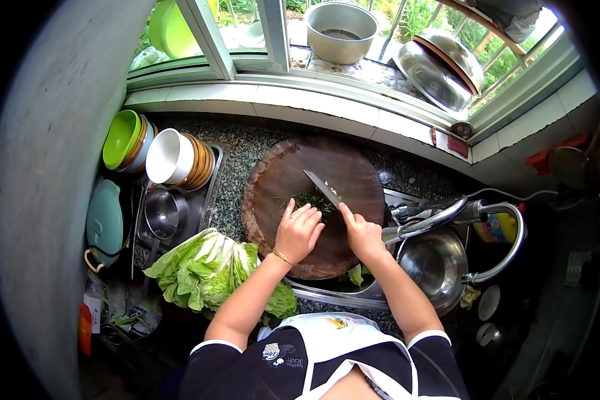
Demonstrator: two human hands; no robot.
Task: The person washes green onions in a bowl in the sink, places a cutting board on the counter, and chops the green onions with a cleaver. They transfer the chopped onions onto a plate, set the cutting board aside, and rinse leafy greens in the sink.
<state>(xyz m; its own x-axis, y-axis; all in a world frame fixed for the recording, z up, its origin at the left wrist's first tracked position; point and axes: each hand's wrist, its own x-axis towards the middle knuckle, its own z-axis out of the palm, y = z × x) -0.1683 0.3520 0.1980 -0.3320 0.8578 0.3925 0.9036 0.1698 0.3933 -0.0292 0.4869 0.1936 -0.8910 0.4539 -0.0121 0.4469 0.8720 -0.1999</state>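
Note:
A round, dark wooden chopping board [280,180] lies in front of me. On its middle is a small heap of finely chopped dark greens [305,199]. My right hand [365,237] is closed around the handle of a kitchen knife [322,187], whose blade slants up and left over the greens. The handle itself is hidden in the fist. My left hand [299,232] rests at the near left side of the heap, fingers stretched out and slightly apart. It grips nothing that I can see. Tiny pale bits lie beside the blade.
A leafy lettuce [210,270] sits left of the board. Stacked bowls [169,157] and a metal ladle [165,212] stand farther left. At the right, a curved faucet [510,243] reaches over a steel basin [437,263]. A metal pot [342,37] stands outside the window.

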